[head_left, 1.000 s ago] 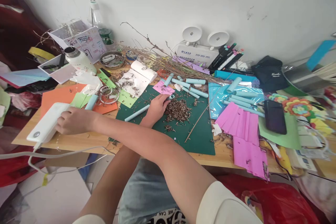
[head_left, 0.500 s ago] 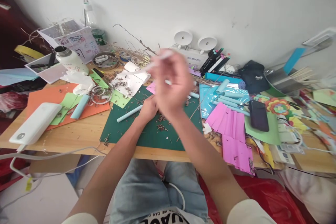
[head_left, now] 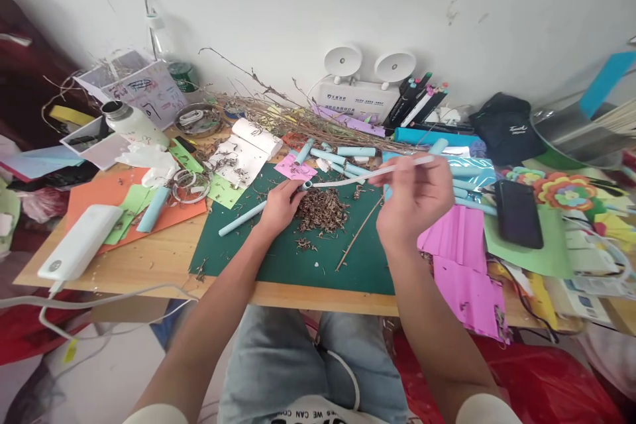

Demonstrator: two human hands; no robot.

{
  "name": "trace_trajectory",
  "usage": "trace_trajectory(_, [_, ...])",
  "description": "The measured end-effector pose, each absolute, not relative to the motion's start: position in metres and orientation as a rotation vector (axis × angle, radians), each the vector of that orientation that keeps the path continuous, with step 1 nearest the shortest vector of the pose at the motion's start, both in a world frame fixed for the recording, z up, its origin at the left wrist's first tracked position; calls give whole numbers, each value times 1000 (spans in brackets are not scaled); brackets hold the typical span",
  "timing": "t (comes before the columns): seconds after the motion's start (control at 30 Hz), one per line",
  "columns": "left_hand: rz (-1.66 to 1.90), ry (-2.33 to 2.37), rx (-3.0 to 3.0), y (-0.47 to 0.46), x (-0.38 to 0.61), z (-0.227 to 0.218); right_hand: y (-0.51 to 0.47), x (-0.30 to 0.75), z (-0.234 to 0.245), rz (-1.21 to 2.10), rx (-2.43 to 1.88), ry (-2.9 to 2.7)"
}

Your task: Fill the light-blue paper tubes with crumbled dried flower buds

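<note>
My left hand point(head_left: 279, 207) rests on the green cutting mat point(head_left: 278, 258), fingers closed round the end of a short light-blue paper tube point(head_left: 307, 185) beside a heap of dried leaf bits point(head_left: 322, 209). My right hand point(head_left: 413, 200) is held above the mat's right side, pinching a long thin white stick point(head_left: 370, 175) that slants down-left, its tip at the tube's mouth. A loose blue tube point(head_left: 241, 219) lies left of my left hand.
More blue tubes point(head_left: 348, 152) and dry twigs point(head_left: 278, 109) lie behind the mat. Pink paper point(head_left: 460, 258) and a black phone point(head_left: 518, 213) sit to the right. On the left are a white power bank point(head_left: 79, 242), orange paper point(head_left: 99, 189) and a bottle point(head_left: 132, 122).
My right hand left the white power bank, swung across in front of me, and now holds the thin white stick at the tube's mouth. My left hand stayed by the leaf heap.
</note>
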State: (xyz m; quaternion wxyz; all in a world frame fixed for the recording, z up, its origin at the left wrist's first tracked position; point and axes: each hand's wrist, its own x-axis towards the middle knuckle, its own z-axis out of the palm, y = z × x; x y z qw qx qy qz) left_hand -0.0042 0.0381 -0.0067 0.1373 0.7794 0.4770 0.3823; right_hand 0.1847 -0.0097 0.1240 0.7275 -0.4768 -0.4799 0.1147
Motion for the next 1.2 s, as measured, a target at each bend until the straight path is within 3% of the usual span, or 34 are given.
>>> trace_trajectory(0.13, [1096,1382,2253,37,-4,-6,-3,198,148,254,-947,-1056])
trace_trajectory(0.23, [1097,1374,2245,37,-4,-6,11,200,151,473,-1199,-1383])
trace_trajectory(0.37, [1081,1368,2244,36,-5,-5,39,184,127,809,-1591,-1812])
trace_trajectory(0.5, [1064,1351,2244,35,-5,-3,54,165,101,926,-1719,-1838])
trace_trajectory(0.87, [1099,1344,2233,36,-5,-6,57,162,102,799,-1630,-1771])
trace_trajectory(1.2, [1117,1360,2238,36,-4,-5,34,164,142,1151,-1152,-1345])
